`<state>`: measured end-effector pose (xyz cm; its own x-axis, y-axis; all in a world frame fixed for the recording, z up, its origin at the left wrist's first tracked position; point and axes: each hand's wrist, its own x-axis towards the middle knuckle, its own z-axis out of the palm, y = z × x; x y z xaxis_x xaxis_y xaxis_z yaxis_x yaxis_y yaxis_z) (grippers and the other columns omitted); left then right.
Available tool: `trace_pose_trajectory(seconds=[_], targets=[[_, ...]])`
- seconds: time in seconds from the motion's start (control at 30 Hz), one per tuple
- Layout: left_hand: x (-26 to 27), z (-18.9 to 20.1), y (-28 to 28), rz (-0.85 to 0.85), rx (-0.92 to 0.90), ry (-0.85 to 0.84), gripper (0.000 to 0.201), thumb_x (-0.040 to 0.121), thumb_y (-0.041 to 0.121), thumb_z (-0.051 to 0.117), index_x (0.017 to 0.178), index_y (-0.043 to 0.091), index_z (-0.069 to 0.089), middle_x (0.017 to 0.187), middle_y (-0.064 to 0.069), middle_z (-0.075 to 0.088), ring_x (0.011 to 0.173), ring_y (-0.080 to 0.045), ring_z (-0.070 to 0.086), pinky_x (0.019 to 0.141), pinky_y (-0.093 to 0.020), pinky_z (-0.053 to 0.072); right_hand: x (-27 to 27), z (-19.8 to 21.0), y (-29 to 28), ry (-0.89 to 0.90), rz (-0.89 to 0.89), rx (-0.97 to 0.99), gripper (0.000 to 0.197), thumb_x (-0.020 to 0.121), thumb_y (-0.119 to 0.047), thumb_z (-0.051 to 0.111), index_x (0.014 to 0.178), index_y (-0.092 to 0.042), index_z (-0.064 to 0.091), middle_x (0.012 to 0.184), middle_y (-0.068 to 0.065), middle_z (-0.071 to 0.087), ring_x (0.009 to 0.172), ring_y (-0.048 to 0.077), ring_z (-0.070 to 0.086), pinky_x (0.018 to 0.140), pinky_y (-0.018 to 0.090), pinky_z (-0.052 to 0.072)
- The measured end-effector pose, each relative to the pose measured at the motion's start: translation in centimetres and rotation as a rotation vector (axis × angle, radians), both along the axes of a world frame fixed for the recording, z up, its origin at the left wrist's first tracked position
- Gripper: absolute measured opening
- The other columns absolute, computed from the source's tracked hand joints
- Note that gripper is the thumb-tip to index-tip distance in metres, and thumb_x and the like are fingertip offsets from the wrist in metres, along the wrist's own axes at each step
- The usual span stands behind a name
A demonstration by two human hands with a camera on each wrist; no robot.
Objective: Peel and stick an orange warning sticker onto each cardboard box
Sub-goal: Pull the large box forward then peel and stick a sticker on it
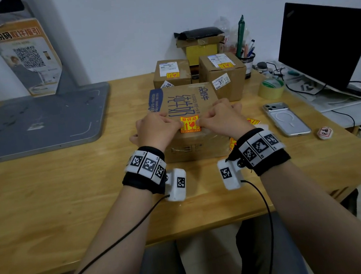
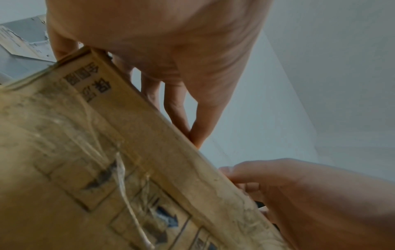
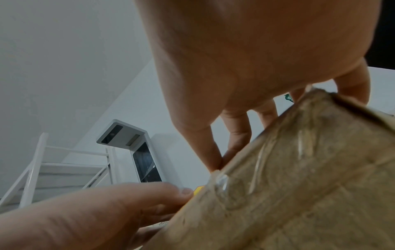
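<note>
A large cardboard box [image 1: 185, 104] with blue print stands mid-table. An orange warning sticker [image 1: 190, 124] lies on its top near the front edge. My left hand [image 1: 177, 127] pinches the sticker's left edge between thumb and forefinger, and my right hand [image 1: 201, 122] pinches its right edge. In the left wrist view my left hand [image 2: 195, 138] has thumb and forefinger tips together at the box's top edge. The right wrist view shows my right hand [image 3: 217, 165] doing the same. Behind it stand two smaller boxes [image 1: 171, 72] [image 1: 223, 75], each bearing an orange sticker.
More orange stickers [image 1: 253, 120] lie right of the big box. A phone [image 1: 286, 118], a tape roll [image 1: 270, 88], a pen cup [image 1: 248, 58] and a monitor [image 1: 326, 45] fill the right side. A grey stand base [image 1: 38, 121] covers the left.
</note>
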<state>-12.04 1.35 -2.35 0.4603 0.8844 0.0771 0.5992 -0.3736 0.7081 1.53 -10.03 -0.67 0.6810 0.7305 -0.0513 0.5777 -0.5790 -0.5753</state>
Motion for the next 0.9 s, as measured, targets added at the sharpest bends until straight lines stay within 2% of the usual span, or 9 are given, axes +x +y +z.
trace_pose_trajectory(seconds=[0.13, 0.27, 0.43, 0.53, 0.6, 0.7, 0.9], targets=[[0.0, 0.1, 0.0, 0.000, 0.005, 0.008, 0.020, 0.080, 0.051, 0.074, 0.087, 0.034, 0.081, 0.139, 0.024, 0.059, 0.137, -0.021, 0.038, 0.106, -0.053, 0.025, -0.1, 0.0, 0.0, 0.003, -0.002, 0.007, 0.029, 0.089, -0.050, 0.068, 0.067, -0.031, 0.066, 0.137, 0.005, 0.038, 0.134, 0.035, 0.026, 0.117, 0.056, 0.029], [0.0, 0.0, -0.1, 0.002, 0.005, 0.010, 0.020, 0.079, 0.053, 0.075, 0.085, 0.034, 0.080, 0.138, 0.024, 0.060, 0.135, -0.021, 0.039, 0.106, -0.054, 0.025, -0.2, 0.0, 0.0, -0.006, -0.006, 0.010, 0.028, 0.089, -0.050, 0.069, 0.069, -0.030, 0.067, 0.130, 0.002, 0.038, 0.133, 0.034, 0.027, 0.115, 0.057, 0.030], [0.0, 0.2, 0.2, 0.007, -0.009, 0.006, 0.022, 0.080, 0.053, 0.074, 0.092, 0.035, 0.079, 0.138, 0.023, 0.059, 0.135, -0.021, 0.039, 0.106, -0.052, 0.025, -0.3, 0.2, 0.3, -0.053, -0.009, 0.000, 0.028, 0.090, -0.052, 0.067, 0.087, -0.024, 0.070, 0.136, 0.004, 0.041, 0.134, 0.031, 0.028, 0.113, 0.052, 0.032], [-0.2, 0.5, 0.4, 0.019, -0.038, -0.016, 0.017, 0.079, 0.051, 0.075, 0.071, 0.037, 0.069, 0.137, 0.024, 0.061, 0.136, -0.021, 0.040, 0.109, -0.052, 0.026, -0.4, 0.4, 0.6, -0.054, 0.000, -0.003, 0.029, 0.092, -0.052, 0.065, 0.094, -0.023, 0.068, 0.139, 0.004, 0.041, 0.135, 0.032, 0.027, 0.112, 0.050, 0.030], [-0.2, 0.6, 0.6, 0.019, -0.049, -0.027, 0.019, 0.078, 0.051, 0.076, 0.067, 0.037, 0.069, 0.136, 0.024, 0.063, 0.136, -0.021, 0.042, 0.111, -0.054, 0.027, -0.5, 0.4, 0.7, -0.052, 0.004, -0.010, 0.029, 0.093, -0.052, 0.064, 0.096, -0.023, 0.070, 0.139, 0.004, 0.040, 0.135, 0.033, 0.027, 0.110, 0.050, 0.029], [-0.3, 0.6, 0.7, 0.017, -0.040, -0.033, 0.015, 0.077, 0.049, 0.075, 0.082, 0.035, 0.076, 0.136, 0.023, 0.064, 0.136, -0.021, 0.043, 0.110, -0.054, 0.028, -0.6, 0.3, 1.0, -0.055, 0.000, -0.020, 0.035, 0.093, -0.052, 0.064, 0.105, -0.021, 0.072, 0.138, 0.005, 0.041, 0.134, 0.033, 0.027, 0.110, 0.051, 0.029], [-0.5, 0.0, 0.8, 0.007, -0.003, -0.005, 0.019, 0.079, 0.048, 0.075, 0.088, 0.032, 0.079, 0.139, 0.021, 0.061, 0.137, -0.022, 0.039, 0.108, -0.052, 0.026, -0.6, 0.1, 1.3, -0.054, -0.012, -0.017, 0.038, 0.093, -0.051, 0.063, 0.112, -0.019, 0.071, 0.126, 0.003, 0.039, 0.132, 0.033, 0.027, 0.107, 0.050, 0.029]])
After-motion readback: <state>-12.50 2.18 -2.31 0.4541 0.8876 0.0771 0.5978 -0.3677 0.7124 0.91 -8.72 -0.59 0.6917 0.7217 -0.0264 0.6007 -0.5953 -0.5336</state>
